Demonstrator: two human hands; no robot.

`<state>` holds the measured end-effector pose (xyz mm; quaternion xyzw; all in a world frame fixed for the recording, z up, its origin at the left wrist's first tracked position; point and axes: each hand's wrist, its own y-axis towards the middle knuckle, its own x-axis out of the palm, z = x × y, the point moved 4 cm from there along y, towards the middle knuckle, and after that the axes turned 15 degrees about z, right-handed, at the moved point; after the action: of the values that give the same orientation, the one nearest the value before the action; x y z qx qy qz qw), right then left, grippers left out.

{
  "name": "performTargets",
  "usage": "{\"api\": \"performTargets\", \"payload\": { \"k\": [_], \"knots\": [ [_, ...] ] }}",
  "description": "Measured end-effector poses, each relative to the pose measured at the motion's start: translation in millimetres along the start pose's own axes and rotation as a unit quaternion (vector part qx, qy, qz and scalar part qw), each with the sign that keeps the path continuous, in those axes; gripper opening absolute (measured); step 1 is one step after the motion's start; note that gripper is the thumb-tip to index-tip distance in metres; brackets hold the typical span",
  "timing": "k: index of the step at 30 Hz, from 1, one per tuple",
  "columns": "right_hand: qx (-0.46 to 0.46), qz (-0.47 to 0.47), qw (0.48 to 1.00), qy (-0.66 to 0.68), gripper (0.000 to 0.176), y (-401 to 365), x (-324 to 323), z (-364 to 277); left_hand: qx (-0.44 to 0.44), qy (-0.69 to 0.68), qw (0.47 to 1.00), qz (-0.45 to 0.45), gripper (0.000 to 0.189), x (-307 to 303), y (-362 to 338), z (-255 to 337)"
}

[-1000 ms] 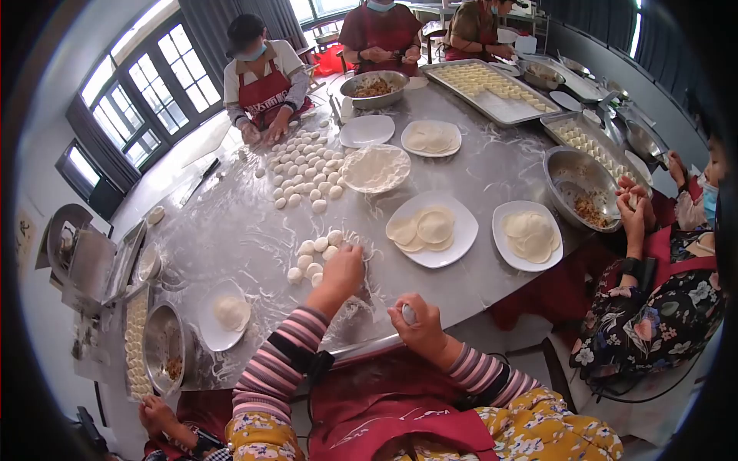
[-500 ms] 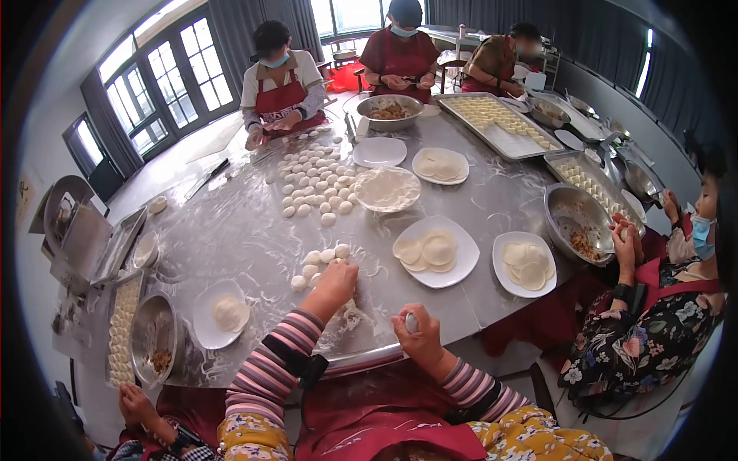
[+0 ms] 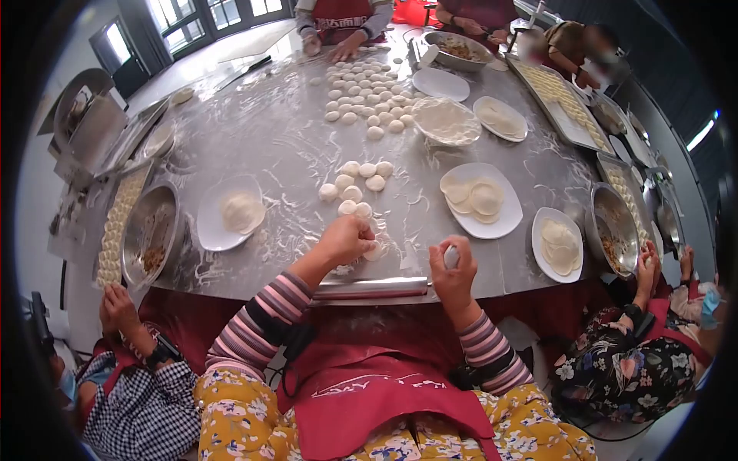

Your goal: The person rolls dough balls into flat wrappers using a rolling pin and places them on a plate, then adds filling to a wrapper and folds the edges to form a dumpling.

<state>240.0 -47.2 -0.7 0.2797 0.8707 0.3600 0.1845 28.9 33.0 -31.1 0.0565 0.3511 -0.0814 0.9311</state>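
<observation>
1. L hand (image 3: 349, 238): palm down, low over tabletop (image 3: 261, 154), reaching in from near edge. Digits curled, tips pointing fwd/R at L edge of dough disc (image 3: 373, 251). Gap btwn thumb + fingers hidden; can't tell if disc edge is pinched.
2. R hand (image 3: 453, 275): upright fist, well apart from L hand, closed round smooth grey object (image 3: 452, 257). Only rounded end shows above fist; rest hidden.
3. Forearms angle inward, striped knit sleeves, dark straps.
4. Dough disc: pale, roundish, flat on floury metal, just R of L fingertips.
5. Small dough rounds (image 3: 350, 169): loose cluster fwd of L hand, matte, plump, nearest ones just beyond knuckles. Bigger batch of rounds (image 3: 373, 100) farther up table.
6. Tabletop: dull grey metal, white flour smears + streaks.
7. R side: white plate (image 3: 503, 219), squarish w/ rounded corners, thin overlapping wrappers (image 3: 484, 197). 2nd plate (image 3: 543, 230) beyond it to R, also w/ wrappers.
8. L side: plate (image 3: 209, 223) w/ pale wrappers (image 3: 242, 212); steel bowl (image 3: 173, 207) w/ brown chunky filling (image 3: 154, 257).
9. Fwd R: wide bowl (image 3: 419, 127) of white flour.
</observation>
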Motion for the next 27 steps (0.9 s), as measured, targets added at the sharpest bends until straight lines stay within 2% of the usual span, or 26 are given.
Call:
{"api": "performTargets", "payload": {
  "k": [3,5,10,13,17,19,20,22,23,25,27],
  "knots": [
    [0.005,0.005,1.0,0.01,0.023,13.2,20.3,10.3,0.009,0.015,1.0,0.011,0.016,-1.8,-0.4,-7.8],
    [-0.025,0.009,1.0,0.002,0.022,24.3,38.1,17.1,0.014,0.018,1.0,0.005,0.015,-3.6,-2.4,-7.4],
    [-0.025,0.01,1.0,0.0,0.02,40.8,73.3,33.6,0.026,0.073,0.997,0.024,0.013,-4.1,-4.0,14.9],
    [-0.013,-0.002,1.0,-0.001,0.019,36.0,63.8,28.6,0.064,0.025,0.997,0.025,0.014,-2.0,-4.6,12.7],
    [-0.009,0.011,1.0,-0.026,0.02,14.7,24.0,12.1,0.049,0.017,0.997,0.059,0.013,-2.2,-10.7,0.8],
    [0.017,0.011,1.0,-0.018,0.02,9.5,17.7,8.0,-0.094,-0.098,0.991,0.008,0.015,0.3,-20.2,-7.6],
    [0.046,0.016,0.999,-0.01,0.019,6.6,15.6,8.5,-0.095,-0.099,0.991,0.006,0.015,1.2,-23.1,-7.8],
    [0.015,0.022,0.999,-0.025,0.019,15.3,29.3,13.5,-0.003,-0.003,0.999,0.035,0.014,-1.8,-24.2,-0.5],
    [-0.018,0.027,0.999,-0.037,0.019,23.4,40.3,16.9,0.0,0.0,0.999,0.035,0.014,-3.0,-23.3,2.5],
    [-0.015,0.019,0.999,-0.04,0.019,31.2,57.7,28.1,0.035,0.089,0.994,0.059,0.015,-6.6,-22.6,8.8],
    [-0.007,0.005,1.0,-0.02,0.019,35.1,68.8,31.7,0.046,0.049,0.997,0.037,0.014,-6.7,-15.0,7.4]
  ]
}}
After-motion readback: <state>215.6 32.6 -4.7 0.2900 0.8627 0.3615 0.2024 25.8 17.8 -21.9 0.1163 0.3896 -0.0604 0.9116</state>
